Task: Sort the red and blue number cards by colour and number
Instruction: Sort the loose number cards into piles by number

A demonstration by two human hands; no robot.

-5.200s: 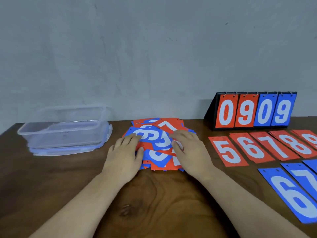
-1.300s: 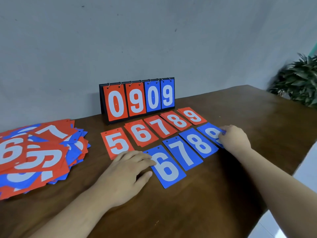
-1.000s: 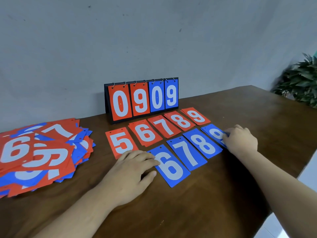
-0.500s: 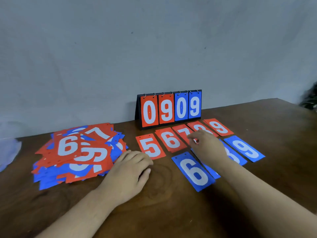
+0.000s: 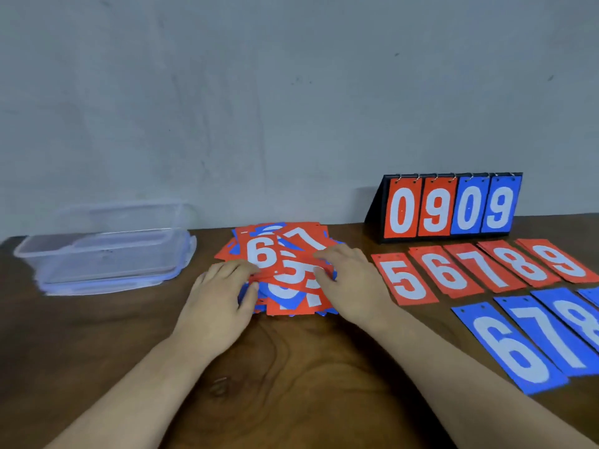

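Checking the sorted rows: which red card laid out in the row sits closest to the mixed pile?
The red 5 card, at the row's left end beside the mixed pile; the other red cards lie farther right.

Off to the left of the bench (image 5: 291, 367) stands a clear plastic container (image 5: 103, 254), open at the top. It sits on what looks like its own blue-edged lid (image 5: 129, 285), though the blur makes that hard to swear to. At the back right a black flip stand (image 5: 377, 215) is propped like a tent, close to the wall (image 5: 259, 108). The bench is dark brown wood with a swirling grain. The wall is plain grey and faintly scuffed.
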